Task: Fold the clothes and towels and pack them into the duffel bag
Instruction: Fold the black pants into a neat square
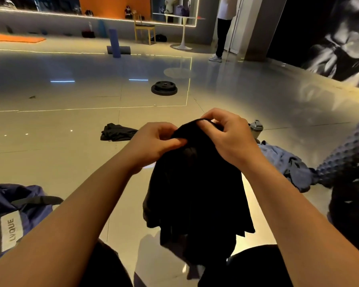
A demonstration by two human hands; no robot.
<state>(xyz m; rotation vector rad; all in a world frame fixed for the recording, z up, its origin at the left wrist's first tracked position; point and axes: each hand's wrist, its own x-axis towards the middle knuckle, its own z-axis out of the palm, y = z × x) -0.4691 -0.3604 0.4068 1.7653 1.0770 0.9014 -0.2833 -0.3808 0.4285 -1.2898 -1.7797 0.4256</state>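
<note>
Two bare hands hold a black garment (197, 183) up in the middle of the view, above the glossy tiled floor (71, 162). The left hand (155, 141) has its fingers curled in, with the thumb pinching a fold of the cloth at its top edge. The right hand (228, 135) grips the same top edge just to the right, fingertips bent over the hem. Both hands sit close together, nearly touching, and the fabric hangs down from them in loose folds toward the person's knees.

At the near left lies a dark blue duffel bag (19, 208), its strap across the top and a pale label reading LVQUE on its side. Farther out on the left, another dark garment (117, 132) lies crumpled on the floor. To the right, near the right forearm, a light blue towel (286, 162) lies in a heap, and beside it is a bumpy foam roller (344, 148). A grey bottle (256, 127) stands just beyond the right hand. A black weight plate (164, 88) rests on the floor farther away.
</note>
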